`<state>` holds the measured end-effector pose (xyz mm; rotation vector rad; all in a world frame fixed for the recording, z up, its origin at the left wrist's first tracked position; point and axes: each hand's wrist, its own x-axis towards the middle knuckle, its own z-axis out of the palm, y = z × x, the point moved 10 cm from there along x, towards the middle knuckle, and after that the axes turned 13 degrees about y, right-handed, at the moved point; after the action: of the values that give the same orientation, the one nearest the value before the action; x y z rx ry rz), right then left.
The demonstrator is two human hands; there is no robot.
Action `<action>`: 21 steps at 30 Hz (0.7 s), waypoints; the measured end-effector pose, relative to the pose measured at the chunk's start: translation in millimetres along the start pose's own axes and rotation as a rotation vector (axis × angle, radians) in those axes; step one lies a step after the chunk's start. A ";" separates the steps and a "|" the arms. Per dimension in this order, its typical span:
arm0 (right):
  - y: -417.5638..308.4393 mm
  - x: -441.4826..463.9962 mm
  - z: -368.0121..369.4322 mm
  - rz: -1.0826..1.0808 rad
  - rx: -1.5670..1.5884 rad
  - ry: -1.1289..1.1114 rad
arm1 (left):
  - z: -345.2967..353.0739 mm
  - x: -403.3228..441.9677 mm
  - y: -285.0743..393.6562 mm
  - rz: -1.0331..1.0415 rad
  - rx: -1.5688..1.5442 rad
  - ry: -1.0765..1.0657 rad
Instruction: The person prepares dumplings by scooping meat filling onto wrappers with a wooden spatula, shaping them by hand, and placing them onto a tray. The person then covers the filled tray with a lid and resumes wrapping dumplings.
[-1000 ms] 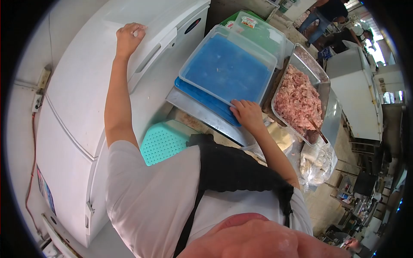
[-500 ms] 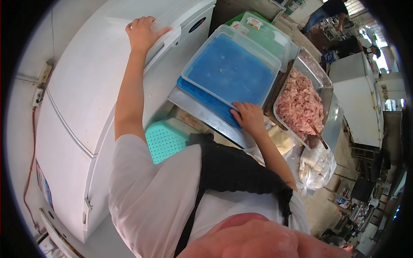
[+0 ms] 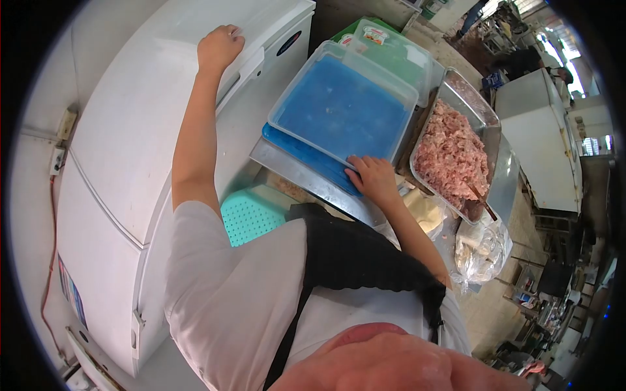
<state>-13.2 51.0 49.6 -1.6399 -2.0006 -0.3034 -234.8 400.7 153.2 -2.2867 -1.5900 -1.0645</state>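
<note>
My left hand (image 3: pixel 220 49) is on top of a white chest freezer (image 3: pixel 124 130), a little behind the lid handle. Its fingers are curled in and slightly blurred, and I see nothing in them. My right hand (image 3: pixel 373 177) rests at the near edge of a shallow translucent plastic container (image 3: pixel 339 111), its fingers lying over the rim and the thumb apart. Blue shows through the container's base, and a blue board (image 3: pixel 306 159) sticks out beneath it. To the right of this hand stands a metal tray (image 3: pixel 471 98) heaped with raw ground meat (image 3: pixel 451 150).
A dark handle (image 3: pixel 482 201) sticks out of the meat. Beside the tray lies a clear plastic bag (image 3: pixel 481 251) with pale contents. A green container with a clear lid (image 3: pixel 391 58) is behind. A turquoise perforated stool (image 3: pixel 251 218) stands below. Another person (image 3: pixel 473 16) is far back.
My left hand has gone from spread fingers by the lid handle to curled fingers, slightly further from the handle. My right hand stays at the container's edge. The view has shifted a little.
</note>
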 end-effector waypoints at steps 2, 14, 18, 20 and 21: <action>0.6 0.1 -0.9 0.008 0.007 0.006 | 2.1 0.0 -2.1 -0.042 0.015 -0.019; -0.2 2.1 -2.1 0.018 0.037 0.012 | -57.7 3.6 -59.5 -0.436 -1.123 0.475; -1.4 3.5 -2.8 0.012 0.041 0.002 | -79.0 -51.3 -92.0 -0.534 -0.841 0.538; -1.0 3.6 -1.3 0.006 0.039 -0.002 | -53.8 -76.9 -95.9 -0.460 -0.735 0.406; -0.5 3.2 -0.9 0.006 0.035 -0.005 | -56.5 -86.4 -75.4 -0.389 -0.508 0.305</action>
<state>-13.9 53.1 52.1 -1.6261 -1.9931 -0.2603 -342.0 338.9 121.1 -1.9617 -1.8305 -2.0047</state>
